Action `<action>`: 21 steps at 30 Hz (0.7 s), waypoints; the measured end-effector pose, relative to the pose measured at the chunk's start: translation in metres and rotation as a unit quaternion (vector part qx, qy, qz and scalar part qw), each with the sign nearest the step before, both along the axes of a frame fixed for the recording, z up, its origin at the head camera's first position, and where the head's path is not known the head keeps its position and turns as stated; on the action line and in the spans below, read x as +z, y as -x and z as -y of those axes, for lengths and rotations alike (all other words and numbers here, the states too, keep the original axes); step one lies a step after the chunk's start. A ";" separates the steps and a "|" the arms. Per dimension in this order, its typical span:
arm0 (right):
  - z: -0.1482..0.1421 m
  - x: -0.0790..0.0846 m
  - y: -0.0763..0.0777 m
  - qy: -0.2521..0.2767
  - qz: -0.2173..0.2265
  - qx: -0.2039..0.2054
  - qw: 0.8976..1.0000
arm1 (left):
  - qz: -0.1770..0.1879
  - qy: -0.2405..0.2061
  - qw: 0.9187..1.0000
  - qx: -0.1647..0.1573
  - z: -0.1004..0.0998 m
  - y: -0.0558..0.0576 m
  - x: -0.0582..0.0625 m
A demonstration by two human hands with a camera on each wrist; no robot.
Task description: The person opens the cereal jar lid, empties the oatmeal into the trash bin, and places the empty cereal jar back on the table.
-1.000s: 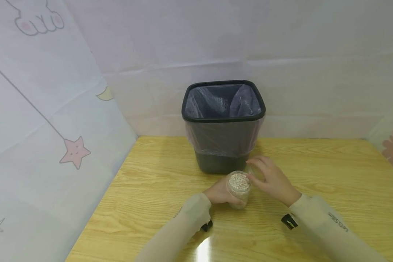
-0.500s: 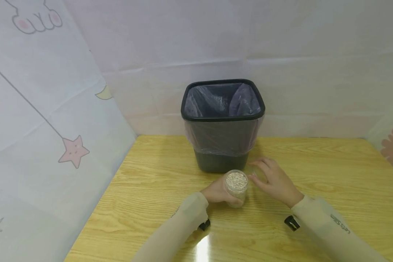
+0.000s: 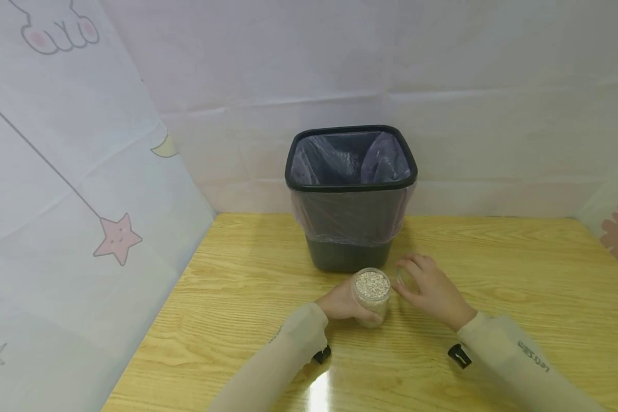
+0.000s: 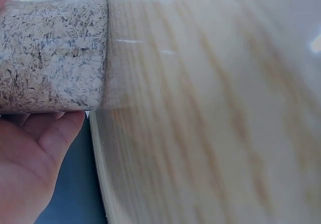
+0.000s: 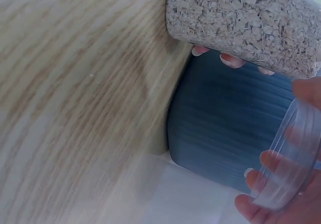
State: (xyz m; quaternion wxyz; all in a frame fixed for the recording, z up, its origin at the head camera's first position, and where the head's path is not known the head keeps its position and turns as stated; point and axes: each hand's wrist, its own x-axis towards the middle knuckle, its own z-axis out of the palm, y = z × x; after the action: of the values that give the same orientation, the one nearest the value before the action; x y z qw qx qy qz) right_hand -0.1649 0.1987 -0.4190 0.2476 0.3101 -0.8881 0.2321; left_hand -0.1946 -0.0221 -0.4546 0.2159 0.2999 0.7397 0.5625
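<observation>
My left hand (image 3: 341, 301) grips a clear jar (image 3: 372, 309) from its left side, thumb in front and fingers behind. The jar stands upright on the table, uncovered, filled near its rim with pale oat-like flakes (image 3: 372, 284). In the left wrist view the flakes (image 4: 55, 53) show through the jar wall. Just right of the jar, my right hand (image 3: 438, 293) holds a shallow clear lid (image 5: 283, 166) by its edge. In the right wrist view the lid is tilted on its side, apart from the jar, with fingers and thumb around it.
A dark bin (image 3: 350, 252) lined with a translucent bag (image 3: 345, 214) stands right behind the jar, at the back of the wood-grain table (image 3: 226, 320). Pale printed sheets (image 3: 494, 143) rise behind and at the sides.
My right hand has drawn the lid slightly right and down, away from the jar's rim. The jar has shifted a little left with my left hand.
</observation>
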 end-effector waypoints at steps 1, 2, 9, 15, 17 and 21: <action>0.000 -0.001 0.000 -0.002 0.001 -0.001 1.000 | 0.001 -0.001 1.000 0.000 0.000 0.000 0.000; 0.000 -0.001 0.000 -0.004 0.002 -0.002 1.000 | 0.000 0.000 1.000 -0.001 0.000 0.000 0.000; 0.001 -0.003 -0.003 -0.023 0.056 -0.025 0.998 | -0.004 0.006 1.000 -0.002 0.000 0.000 0.001; 0.000 -0.006 -0.005 -0.035 0.085 -0.032 0.995 | -0.008 0.011 1.000 0.000 0.000 -0.001 0.001; 0.000 -0.009 -0.004 -0.036 0.081 -0.031 0.996 | -0.009 0.012 1.000 0.000 -0.001 -0.002 0.002; -0.001 -0.016 -0.002 -0.033 0.058 -0.022 0.998 | -0.010 0.015 1.000 0.001 -0.001 -0.002 0.003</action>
State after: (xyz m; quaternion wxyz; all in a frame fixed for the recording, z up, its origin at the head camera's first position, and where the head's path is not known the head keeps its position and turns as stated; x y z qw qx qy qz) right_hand -0.1632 0.1993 -0.4347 0.1900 0.2842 -0.9148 0.2149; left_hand -0.1924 -0.0216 -0.4519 0.2124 0.3017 0.7504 0.5483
